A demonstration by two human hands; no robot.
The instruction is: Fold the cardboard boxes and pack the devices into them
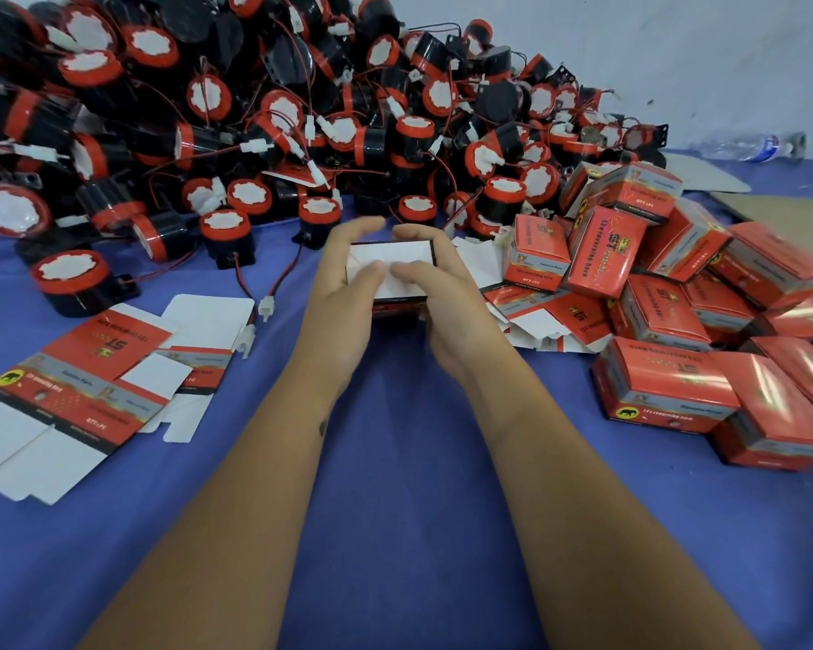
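Left hand (pixel 343 293) and right hand (pixel 435 283) both gripping small cardboard box (pixel 390 269) over blue bench (pixel 395 462), thumbs pushing white flaps. Box looking light, bendy; holding by sides seems best.

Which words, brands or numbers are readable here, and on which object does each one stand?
"ST": upright packed box.
"12v reversing horn": packed box.
"QTY:1PC": same box.
"Genuine Parts": flat carton.
Water bottle label: too blurred.
The box in both hands shows only white flaps, no text.
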